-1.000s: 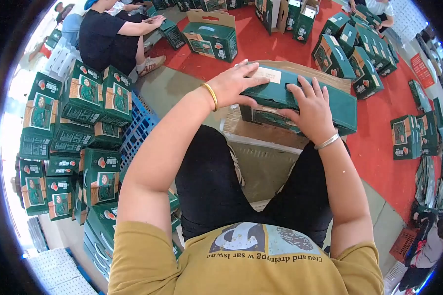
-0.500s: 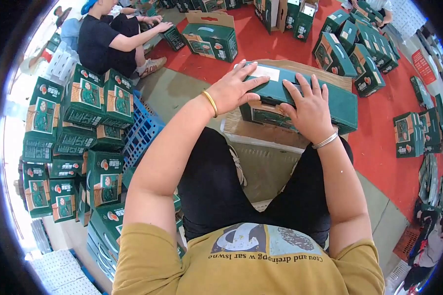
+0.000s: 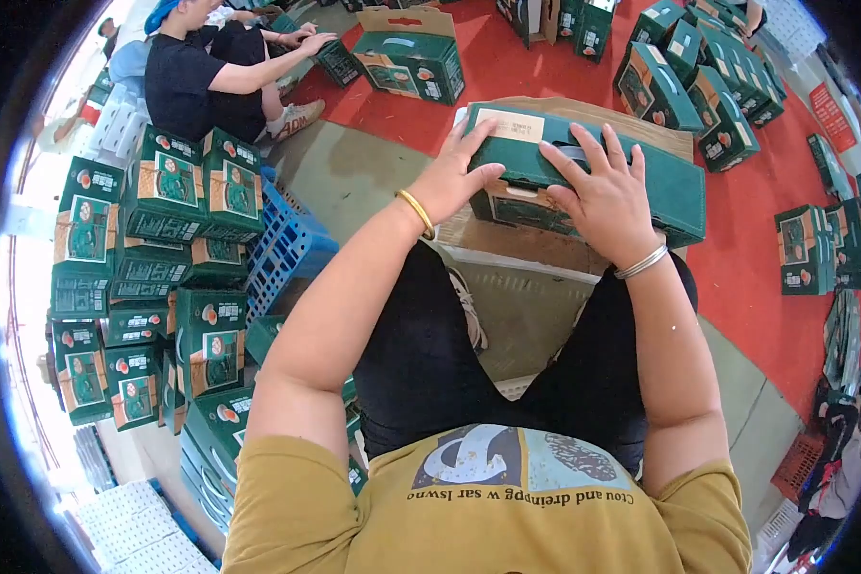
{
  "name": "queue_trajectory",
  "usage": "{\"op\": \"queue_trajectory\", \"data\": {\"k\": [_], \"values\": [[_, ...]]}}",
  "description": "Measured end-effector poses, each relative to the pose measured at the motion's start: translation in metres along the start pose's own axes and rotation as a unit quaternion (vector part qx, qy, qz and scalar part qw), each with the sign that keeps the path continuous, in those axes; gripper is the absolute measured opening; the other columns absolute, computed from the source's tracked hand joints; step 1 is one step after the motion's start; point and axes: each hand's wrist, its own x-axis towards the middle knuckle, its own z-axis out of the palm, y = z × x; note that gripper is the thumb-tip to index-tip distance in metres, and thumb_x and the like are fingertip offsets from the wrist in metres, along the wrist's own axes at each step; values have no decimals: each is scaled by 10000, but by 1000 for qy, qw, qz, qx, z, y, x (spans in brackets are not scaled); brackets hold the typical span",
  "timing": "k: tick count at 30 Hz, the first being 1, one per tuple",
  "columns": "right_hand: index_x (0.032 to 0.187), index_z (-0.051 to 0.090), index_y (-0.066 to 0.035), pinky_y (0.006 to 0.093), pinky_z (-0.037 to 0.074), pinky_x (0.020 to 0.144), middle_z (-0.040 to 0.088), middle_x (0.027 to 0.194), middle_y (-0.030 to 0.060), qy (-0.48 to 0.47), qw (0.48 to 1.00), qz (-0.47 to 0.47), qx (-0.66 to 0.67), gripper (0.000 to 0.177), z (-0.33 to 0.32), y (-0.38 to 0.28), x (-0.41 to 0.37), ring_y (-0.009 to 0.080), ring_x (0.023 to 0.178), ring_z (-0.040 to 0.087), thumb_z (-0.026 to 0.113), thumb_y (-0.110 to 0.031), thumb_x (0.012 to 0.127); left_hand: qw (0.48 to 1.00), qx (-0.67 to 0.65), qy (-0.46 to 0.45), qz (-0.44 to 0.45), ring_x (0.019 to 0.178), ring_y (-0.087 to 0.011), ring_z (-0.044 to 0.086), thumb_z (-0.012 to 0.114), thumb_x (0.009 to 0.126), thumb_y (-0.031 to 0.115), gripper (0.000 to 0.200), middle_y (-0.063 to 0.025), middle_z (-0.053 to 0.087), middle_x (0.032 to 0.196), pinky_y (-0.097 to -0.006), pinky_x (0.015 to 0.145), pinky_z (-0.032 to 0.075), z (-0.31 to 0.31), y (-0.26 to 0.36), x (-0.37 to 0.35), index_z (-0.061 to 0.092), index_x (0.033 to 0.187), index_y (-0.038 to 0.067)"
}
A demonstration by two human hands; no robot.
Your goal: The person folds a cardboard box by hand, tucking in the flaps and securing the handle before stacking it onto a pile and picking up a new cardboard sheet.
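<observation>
Left hand lies unclenched over the left end of a long green box, its fingers reaching onto the top by a pale label and its thumb lying along the near top edge. Right hand is also open, fingers spread across the middle of the top, partly covering a handle, with the thumb at the near edge. Neither hand is closed around the box; both touch it from above.

The box lies lengthwise in front of the person's knees, on brown cardboard that shows beyond its far side and sits over a pale-edged support. How the near side of the box is closed is hard to tell behind the fingers.

Left of the knees, stacked green boxes with printed pictures stand beside a blue crate. Farther forward, a green box with a raised brown flap stands upright on the red floor covering. Near it, a seated person in a dark shirt has their hands at another green box. Rows of green boxes stand forward and to the right, with further boxes near the right edge of the view.
</observation>
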Motion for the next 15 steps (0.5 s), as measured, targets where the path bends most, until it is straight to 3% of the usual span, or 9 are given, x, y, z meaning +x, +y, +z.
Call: {"op": "queue_trajectory", "data": {"k": [2, 4, 5, 7, 9, 10, 11, 12, 15], "values": [[1398, 533, -336, 690, 248, 1087, 423, 1498, 115, -5, 1000, -3, 11, 569, -2, -3, 0, 422, 1395, 350, 603, -556, 877, 993, 120, -3, 11, 1467, -399, 248, 608, 949, 386, 646, -266, 227, 1580, -439, 1193, 225, -1, 4, 4, 388, 1505, 144], [1443, 483, -302, 681, 214, 1107, 389, 1523, 132, -21, 1000, -7, 21, 765, -4, -1, -3, 402, 1422, 317, 647, -658, 786, 958, 262, -9, 115, 1458, -441, 243, 631, 927, 395, 611, -254, 242, 1577, -514, 1180, 222, -11, 23, 13, 467, 1457, 139], [1463, 456, -268, 681, 206, 1110, 379, 1530, 137, -26, 999, -7, 25, 811, -4, 0, -3, 403, 1430, 303, 659, -653, 778, 954, 229, -44, 189, 1465, -440, 235, 596, 934, 475, 664, -194, 240, 1601, -560, 1169, 204, -8, 25, 26, 423, 1490, 156], [1499, 390, -151, 671, 183, 1125, 343, 1549, 157, -52, 998, 2, 40, 921, -1, 5, -5, 381, 1457, 263, 711, -599, 761, 961, 203, -140, 127, 1478, -439, 202, 572, 901, 600, 794, -152, 226, 1619, -589, 1170, 170, 12, 43, 35, 330, 1538, 194], [1495, 378, -101, 577, 207, 1166, 368, 1531, 177, -27, 971, 27, 238, 865, 1, 31, -1, 355, 1451, 297, 732, -475, 799, 942, 289, -121, 121, 1489, -431, 174, 627, 810, 673, 970, -133, 225, 1624, -613, 1168, 134, 23, 57, 30, 226, 1574, 229], [1477, 397, -94, 459, 340, 1129, 441, 1484, 180, 48, 890, 44, 451, 756, -12, 48, 2, 325, 1386, 407, 727, -336, 841, 930, 325, -117, 128, 1487, -430, 178, 682, 785, 639, 1005, -127, 246, 1618, -607, 1168, 134, 22, 61, 26, 215, 1577, 234], [1417, 477, -86, 360, 463, 1021, 513, 1424, 164, 17, 827, 162, 538, 616, -30, 62, -9, 320, 1243, 545, 710, -229, 865, 919, 351, -122, 135, 1489, -445, 150, 714, 740, 651, 994, -130, 209, 1627, -637, 1158, 128, 22, 66, 22, 265, 1560, 312], [1238, 626, -68, 344, 525, 893, 614, 1275, 151, 142, 928, 112, 327, 397, -48, 72, -16, 287, 1065, 636, 701, -173, 863, 920, 346, -125, 136, 1489, -445, 150, 714, 740, 651, 994, -130, 209, 1627, -637, 1158, 128, 23, 67, 22, 265, 1560, 312], [997, 704, -55, 348, 531, 799, 673, 1028, 116, 69, 943, 177, 275, 169, -69, 88, -50, 271, 904, 667, 700, -131, 846, 903, 386, -122, 140, 1480, -460, 165, 735, 721, 643, 905, -129, 206, 1619, -623, 1162, 141, 24, 68, 22, 370, 1507, 384]]}}
